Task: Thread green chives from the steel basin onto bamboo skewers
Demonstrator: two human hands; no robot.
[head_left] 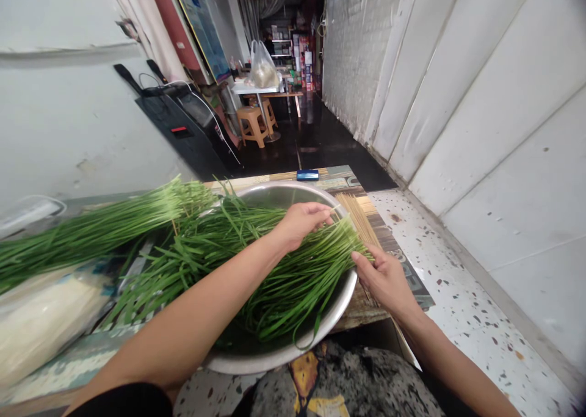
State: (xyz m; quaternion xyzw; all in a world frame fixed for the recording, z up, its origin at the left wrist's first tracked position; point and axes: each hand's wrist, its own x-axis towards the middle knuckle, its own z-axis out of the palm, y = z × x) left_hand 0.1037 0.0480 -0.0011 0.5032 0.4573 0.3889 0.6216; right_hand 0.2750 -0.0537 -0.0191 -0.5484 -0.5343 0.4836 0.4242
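Observation:
Long garlic chives point(293, 282) lie in a big metal basin point(336, 319), their pale cut ends towards the right rim. Over the bunch, my left hand point(304, 223) has its thumb and fingers pinched together at a pale chive end. My right hand point(382, 276) is closed with thumb and fingers at the tips of the pale ends, by the basin's right rim. Thin bamboo skewers point(354, 212) lie on the table beyond that rim, partly hidden by the basin and my right hand.
More chives point(105, 224) are heaped on the left of the patterned table point(361, 310), behind a clear bag of something pale point(50, 319). A blue box point(307, 175) lies near the far edge. Further off stand stools point(251, 124), a small table and a black machine point(183, 121).

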